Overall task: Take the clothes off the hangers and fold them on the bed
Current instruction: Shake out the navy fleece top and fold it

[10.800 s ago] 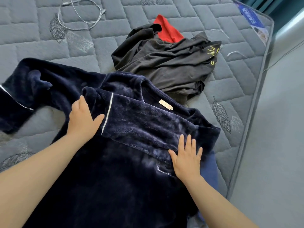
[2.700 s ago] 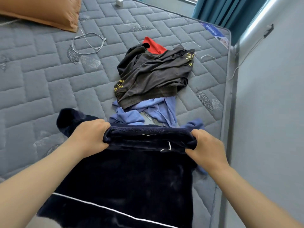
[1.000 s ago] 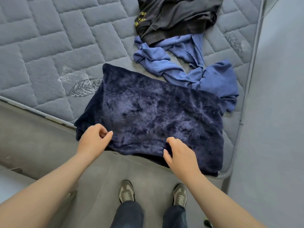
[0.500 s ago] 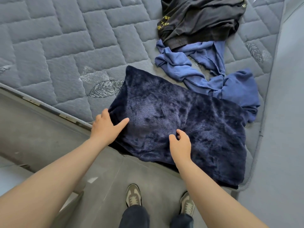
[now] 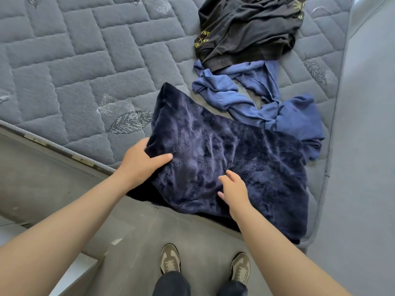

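Currently, head view only. Shows navy fleece garment (image 5: 235,154) folded into a thick rectangle at the near corner of the bed (image 5: 85,71), near edge overhanging the mattress rim above the floor (image 5: 203,238). Grips the fleece's left edge with the left hand (image 5: 141,165): thumb on top, fingers tucked beneath and clamped on the fabric. Rests the right hand (image 5: 234,189) on the near middle of the fleece, fingers bent and slightly apart, tips touching the pile, pinching nothing visible. Locates blue garment (image 5: 295,120) just beyond the fleece, crumpled and twisted, touching its far edge. Locates black garment (image 5: 250,33) farther up the bed, bunched, overlapping the blue one. Shows no hangers in frame. Judged status: fleece fold complete or nearly so, needing at most squaring and shifting fully onto the mattress. Blue and black garments not yet folded, so roughly one item of three done. Judged next requirement: free the blue garment from under the black one and spread flat.
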The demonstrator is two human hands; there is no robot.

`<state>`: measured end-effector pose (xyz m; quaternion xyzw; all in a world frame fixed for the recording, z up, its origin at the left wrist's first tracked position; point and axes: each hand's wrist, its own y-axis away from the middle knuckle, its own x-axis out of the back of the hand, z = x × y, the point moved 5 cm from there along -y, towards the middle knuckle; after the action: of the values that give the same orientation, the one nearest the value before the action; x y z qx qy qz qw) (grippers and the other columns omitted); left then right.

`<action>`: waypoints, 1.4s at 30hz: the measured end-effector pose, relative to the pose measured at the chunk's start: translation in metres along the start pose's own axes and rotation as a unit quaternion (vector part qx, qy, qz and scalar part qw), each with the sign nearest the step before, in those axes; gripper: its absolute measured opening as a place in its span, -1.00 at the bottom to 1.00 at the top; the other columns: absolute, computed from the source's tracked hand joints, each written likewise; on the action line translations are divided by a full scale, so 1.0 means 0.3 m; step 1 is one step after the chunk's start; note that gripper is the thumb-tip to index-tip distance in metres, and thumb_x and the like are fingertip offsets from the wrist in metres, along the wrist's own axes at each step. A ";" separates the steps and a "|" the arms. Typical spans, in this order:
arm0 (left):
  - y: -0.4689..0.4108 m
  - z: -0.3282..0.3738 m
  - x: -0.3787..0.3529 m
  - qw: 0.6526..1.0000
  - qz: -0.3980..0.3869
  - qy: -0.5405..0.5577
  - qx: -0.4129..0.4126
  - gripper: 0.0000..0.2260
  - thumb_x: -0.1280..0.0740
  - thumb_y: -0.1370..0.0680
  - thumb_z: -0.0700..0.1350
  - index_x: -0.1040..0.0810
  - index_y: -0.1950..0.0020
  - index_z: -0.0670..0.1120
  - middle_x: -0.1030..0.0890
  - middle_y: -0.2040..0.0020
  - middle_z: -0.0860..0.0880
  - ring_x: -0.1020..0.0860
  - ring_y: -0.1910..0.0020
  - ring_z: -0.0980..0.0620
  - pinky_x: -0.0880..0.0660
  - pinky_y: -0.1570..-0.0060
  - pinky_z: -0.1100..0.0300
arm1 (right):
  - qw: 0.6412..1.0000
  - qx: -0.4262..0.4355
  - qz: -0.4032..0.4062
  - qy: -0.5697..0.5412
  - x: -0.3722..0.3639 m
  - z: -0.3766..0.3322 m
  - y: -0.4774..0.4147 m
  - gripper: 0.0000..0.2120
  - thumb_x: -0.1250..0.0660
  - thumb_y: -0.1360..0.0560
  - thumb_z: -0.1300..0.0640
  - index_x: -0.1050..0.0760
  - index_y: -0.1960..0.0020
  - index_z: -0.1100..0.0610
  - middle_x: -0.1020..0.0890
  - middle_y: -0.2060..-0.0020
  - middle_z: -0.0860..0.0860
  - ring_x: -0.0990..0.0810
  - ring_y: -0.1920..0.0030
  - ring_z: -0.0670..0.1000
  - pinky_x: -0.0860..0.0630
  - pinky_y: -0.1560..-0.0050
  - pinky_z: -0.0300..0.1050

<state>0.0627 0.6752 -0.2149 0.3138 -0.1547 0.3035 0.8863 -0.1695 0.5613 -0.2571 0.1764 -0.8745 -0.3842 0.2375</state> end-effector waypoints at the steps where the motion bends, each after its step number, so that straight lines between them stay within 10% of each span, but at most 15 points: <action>1: 0.022 0.036 -0.009 1.000 -0.006 0.011 -0.020 -0.76 -0.50 -0.40 -0.03 -0.52 0.03 0.17 -0.59 0.11 0.27 -0.54 0.07 0.31 -0.38 0.16 0.47 | 1.000 0.006 0.006 -0.005 0.036 0.001 0.007 -0.55 -0.21 -0.58 0.19 -0.32 -0.46 0.11 -0.46 -0.28 0.01 -0.54 -0.06 -0.07 -0.47 -0.30 0.04; 12: 0.241 0.450 -0.313 0.992 -0.083 0.021 -0.094 -0.72 -0.36 -0.32 0.03 -0.43 0.12 0.41 -0.55 0.15 0.43 -0.52 0.13 0.40 -0.41 0.24 0.50 | 0.994 -0.010 0.061 -0.093 0.519 0.049 0.095 -0.79 -0.21 -0.58 0.23 -0.50 -0.19 0.12 -0.59 -0.09 0.06 -0.63 -0.04 0.03 -0.56 0.03 -0.12; 19: 0.374 0.545 -0.701 0.969 -0.167 -0.137 -0.117 -0.51 -0.32 -0.37 0.01 -0.37 -0.30 0.12 -0.52 -0.12 0.11 -0.52 -0.01 0.06 -0.49 -0.04 0.10 | 0.982 -0.032 0.073 -0.174 0.801 0.086 0.085 -0.86 -0.18 -0.61 0.21 -0.46 -0.13 0.18 -0.59 -0.05 0.14 -0.62 -0.02 0.11 -0.55 -0.02 -0.06; 29: 0.449 0.429 -1.039 0.956 -0.238 -0.158 -0.069 -0.33 -0.38 -0.43 0.00 -0.17 -0.48 0.02 -0.40 -0.14 0.04 -0.51 0.01 0.04 -0.52 -0.03 0.15 | 0.982 -0.070 0.075 -0.157 0.989 0.187 -0.053 -0.84 -0.21 -0.60 0.20 -0.47 -0.13 0.22 -0.62 0.02 0.15 -0.62 0.07 0.08 -0.56 0.04 -0.10; 36: 0.372 0.407 -0.828 0.994 -0.050 0.002 -0.098 -0.86 -0.34 -0.51 -0.14 -0.56 0.13 0.13 -0.56 0.30 0.01 -0.52 0.35 0.02 -0.51 0.30 0.27 | 0.997 0.022 0.029 -0.062 0.870 0.071 -0.098 -0.89 -0.25 -0.56 0.19 -0.55 0.08 0.09 -0.66 0.12 0.08 -0.63 0.14 0.01 -0.58 0.07 -0.15; 42: 0.289 0.309 -0.661 0.990 0.098 -0.083 -0.051 -0.88 -0.34 -0.49 -0.16 -0.52 0.01 0.01 -0.53 0.11 -0.01 -0.50 0.23 0.08 -0.46 0.10 0.15 | 0.987 0.139 0.042 0.073 0.752 -0.015 -0.084 -0.73 -0.34 -0.50 -0.09 -0.56 -0.11 0.05 -0.57 -0.01 -0.04 -0.52 -0.04 -0.08 -0.44 0.09 -0.25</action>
<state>-0.1525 0.5810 -0.1970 0.2757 -0.2729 0.3531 0.8514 -0.3498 0.4317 -0.2103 0.1983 -0.9065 -0.2344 0.2898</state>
